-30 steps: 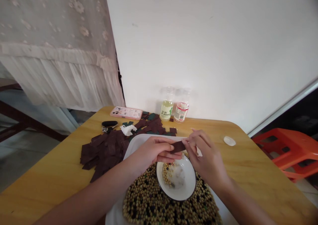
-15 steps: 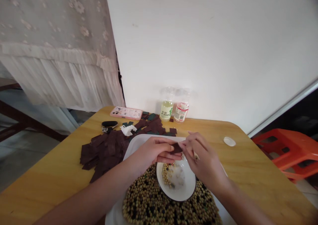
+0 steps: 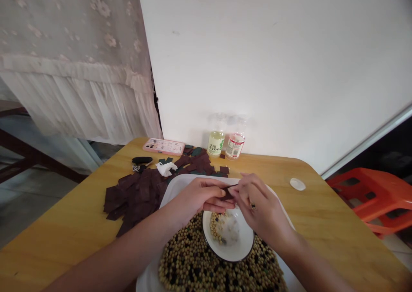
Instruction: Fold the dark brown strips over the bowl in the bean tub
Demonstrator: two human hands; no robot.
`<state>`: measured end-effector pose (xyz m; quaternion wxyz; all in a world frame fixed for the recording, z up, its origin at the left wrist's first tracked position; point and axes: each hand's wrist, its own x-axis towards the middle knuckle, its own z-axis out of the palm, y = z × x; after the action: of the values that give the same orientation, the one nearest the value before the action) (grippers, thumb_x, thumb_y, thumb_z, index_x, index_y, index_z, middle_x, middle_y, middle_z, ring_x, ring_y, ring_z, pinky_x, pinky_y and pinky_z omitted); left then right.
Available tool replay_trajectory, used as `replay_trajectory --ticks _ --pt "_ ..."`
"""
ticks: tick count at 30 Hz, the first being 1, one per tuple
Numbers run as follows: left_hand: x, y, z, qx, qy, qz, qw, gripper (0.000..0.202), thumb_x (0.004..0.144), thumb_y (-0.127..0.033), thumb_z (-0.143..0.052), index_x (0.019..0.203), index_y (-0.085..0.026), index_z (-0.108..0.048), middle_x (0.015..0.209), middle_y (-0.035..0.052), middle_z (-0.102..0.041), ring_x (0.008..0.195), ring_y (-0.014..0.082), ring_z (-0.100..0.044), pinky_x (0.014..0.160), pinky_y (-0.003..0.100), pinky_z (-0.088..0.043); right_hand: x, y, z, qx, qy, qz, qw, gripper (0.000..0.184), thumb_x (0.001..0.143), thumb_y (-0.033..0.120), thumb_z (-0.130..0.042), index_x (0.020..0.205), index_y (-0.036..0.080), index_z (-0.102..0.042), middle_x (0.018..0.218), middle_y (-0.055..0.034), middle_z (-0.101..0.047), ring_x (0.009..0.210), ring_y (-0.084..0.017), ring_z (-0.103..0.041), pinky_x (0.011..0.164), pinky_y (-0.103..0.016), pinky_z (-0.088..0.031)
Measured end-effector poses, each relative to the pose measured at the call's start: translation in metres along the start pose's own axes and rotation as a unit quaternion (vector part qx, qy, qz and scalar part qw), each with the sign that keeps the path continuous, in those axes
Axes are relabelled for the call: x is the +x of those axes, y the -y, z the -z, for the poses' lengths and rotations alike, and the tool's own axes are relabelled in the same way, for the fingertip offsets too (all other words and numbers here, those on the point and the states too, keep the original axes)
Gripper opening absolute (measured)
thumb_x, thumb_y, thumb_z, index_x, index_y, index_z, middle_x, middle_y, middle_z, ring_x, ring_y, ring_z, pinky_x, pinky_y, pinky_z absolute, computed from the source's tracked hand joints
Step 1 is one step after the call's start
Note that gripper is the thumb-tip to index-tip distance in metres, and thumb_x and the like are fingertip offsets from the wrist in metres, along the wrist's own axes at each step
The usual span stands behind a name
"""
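My left hand (image 3: pixel 199 196) and my right hand (image 3: pixel 257 206) meet above a white bowl (image 3: pixel 240 245), both pinching a small dark brown piece (image 3: pixel 228 192) between their fingertips. The piece is mostly hidden by the fingers. The bowl holds a few beans and stands among a heap of tan and dark beans (image 3: pixel 189 266) on a white tray (image 3: pixel 175 187). A pile of similar dark brown pieces (image 3: pixel 138 193) lies left of the tray on the wooden table (image 3: pixel 64 232).
Two small bottles (image 3: pixel 216 142) stand against the white wall at the table's back. A pink phone (image 3: pixel 163 146), a black key fob (image 3: pixel 141 160) and a crumpled tissue (image 3: pixel 166 168) lie back left. A white lid (image 3: pixel 297 183) lies right. An orange stool (image 3: pixel 373 195) stands beyond.
My right hand has closed in toward the left, and the dark piece between them now shows shorter, more covered by the fingers. The left hand has barely moved.
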<state>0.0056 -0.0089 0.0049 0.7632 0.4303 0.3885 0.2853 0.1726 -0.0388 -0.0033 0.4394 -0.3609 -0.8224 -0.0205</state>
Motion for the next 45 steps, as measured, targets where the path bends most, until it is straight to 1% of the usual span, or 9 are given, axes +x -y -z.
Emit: replay_trajectory --ticks 5,10,13,17,23,31,38,42,45 --pt "0.0012 0.0007 0.0005 -0.008 -0.004 0.001 1.0 0.018 0.071 -0.014 -0.058 0.086 -0.013 -0.068 0.074 0.0074 -0.072 0.072 0.019 -0.068 0.066 0.028 -0.054 -0.0003 0.0 -0.001 -0.009 -0.039 -0.037 0.998 0.025 0.082 0.005 -0.046 0.067 0.022 -0.035 0.068 0.0018 -0.041 0.066 -0.013 -0.044 0.076 -0.036 -0.048" --pt "0.0004 -0.0006 0.0005 0.004 -0.002 -0.004 1.0 0.019 0.071 -0.015 -0.059 0.087 -0.013 -0.068 0.075 0.0073 -0.072 0.071 0.0176 -0.068 0.06 0.023 -0.053 -0.0005 -0.0001 -0.0018 0.001 -0.003 -0.007 1.0 0.025 0.081 0.004 -0.046 0.068 0.022 -0.035 0.072 0.0003 -0.045 0.07 -0.014 -0.047 0.07 -0.031 -0.048" --pt "-0.0002 -0.0011 0.0003 0.002 0.004 -0.005 1.0 0.019 0.071 -0.014 -0.058 0.087 -0.013 -0.067 0.073 0.0072 -0.072 0.072 0.0177 -0.068 0.057 0.022 -0.052 0.0008 0.0003 -0.0016 0.002 -0.041 -0.048 0.998 0.026 0.082 0.005 -0.046 0.068 0.022 -0.033 0.069 0.0017 -0.041 0.065 -0.013 -0.044 0.066 -0.029 -0.048" --pt "-0.0005 -0.001 0.0001 0.008 0.001 -0.003 1.0 0.017 0.071 -0.015 -0.059 0.085 -0.012 -0.067 0.077 0.0089 -0.072 0.073 0.018 -0.068 0.057 0.021 -0.052 0.0014 0.0004 -0.0009 0.015 -0.003 -0.018 1.0 0.025 0.081 0.004 -0.045 0.069 0.022 -0.034 0.074 0.0004 -0.045 0.07 -0.013 -0.048 0.068 -0.029 -0.047" --pt "0.0028 0.0032 0.0049 -0.01 0.008 -0.015 1.0 0.021 0.073 -0.015 -0.057 0.091 -0.014 -0.067 0.077 0.0081 -0.072 0.074 0.0185 -0.068 0.059 0.023 -0.052 0.0001 -0.0035 -0.0012 0.008 -0.054 -0.06 0.997 0.024 0.082 0.006 -0.047 0.068 0.022 -0.035 0.067 0.0026 -0.039 0.063 -0.012 -0.043 0.058 -0.025 -0.044" --pt "0.0004 -0.0006 0.0016 -0.023 -0.009 -0.006 1.0 0.018 0.072 -0.012 -0.057 0.087 -0.013 -0.067 0.073 0.0072 -0.072 0.069 0.0166 -0.068 0.054 0.02 -0.052 -0.0011 -0.0023 -0.0011 0.001 -0.056 -0.062 0.997 0.026 0.082 0.007 -0.049 0.068 0.022 -0.033 0.068 0.002 -0.04 0.067 -0.013 -0.046 0.059 -0.026 -0.044" --pt "0.0015 -0.0006 0.003 -0.023 -0.01 -0.009 1.0 0.023 0.073 -0.011 -0.056 0.094 -0.013 -0.066 0.077 0.0083 -0.072 0.072 0.0172 -0.068 0.056 0.02 -0.052 -0.0016 -0.0022 -0.0014 -0.001 -0.056 -0.064 0.996 0.026 0.082 0.007 -0.049 0.068 0.022 -0.034 0.067 0.0021 -0.039 0.066 -0.014 -0.047 0.058 -0.027 -0.043" --pt "0.0014 0.0006 0.003 -0.029 -0.035 -0.018 0.999 0.023 0.074 -0.012 -0.056 0.096 -0.012 -0.065 0.08 0.0095 -0.072 0.073 0.0175 -0.068 0.057 0.021 -0.052 -0.0014 -0.0019 -0.0018 0.0 -0.05 -0.055 0.997 0.025 0.082 0.007 -0.049 0.068 0.022 -0.035 0.067 0.0023 -0.039 0.066 -0.013 -0.046 0.058 -0.026 -0.043" --pt "0.0003 -0.0002 0.0014 -0.029 -0.017 -0.001 0.999 0.021 0.074 -0.01 -0.055 0.093 -0.012 -0.065 0.075 0.0085 -0.072 0.071 0.0173 -0.069 0.056 0.02 -0.052 -0.0011 -0.0016 -0.0012 -0.002 -0.054 -0.061 0.997 0.028 0.082 0.006 -0.05 0.067 0.022 -0.032 0.068 0.0021 -0.04 0.067 -0.013 -0.046 0.059 -0.026 -0.043"
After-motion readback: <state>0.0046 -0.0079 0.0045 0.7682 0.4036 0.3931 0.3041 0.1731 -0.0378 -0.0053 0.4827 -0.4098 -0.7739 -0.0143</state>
